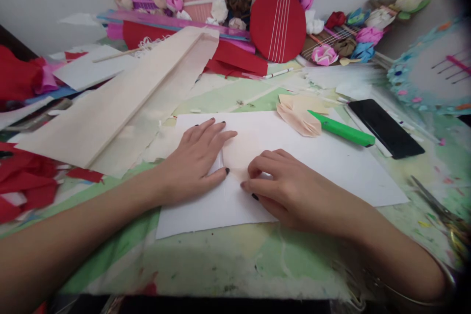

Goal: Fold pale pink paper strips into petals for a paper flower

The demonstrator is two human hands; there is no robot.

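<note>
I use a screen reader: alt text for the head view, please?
Two bare hands press a small peach paper onto a white sheet on a green table: the left hand lies flat on it, the right hand touches its lower edge with bent fingers. A green pen, black phone and paper flowers lie beyond.

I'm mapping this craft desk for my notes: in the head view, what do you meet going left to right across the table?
Red paper scraps → long cream strip → left hand → right hand → green pen → black phone → scissors.
</note>
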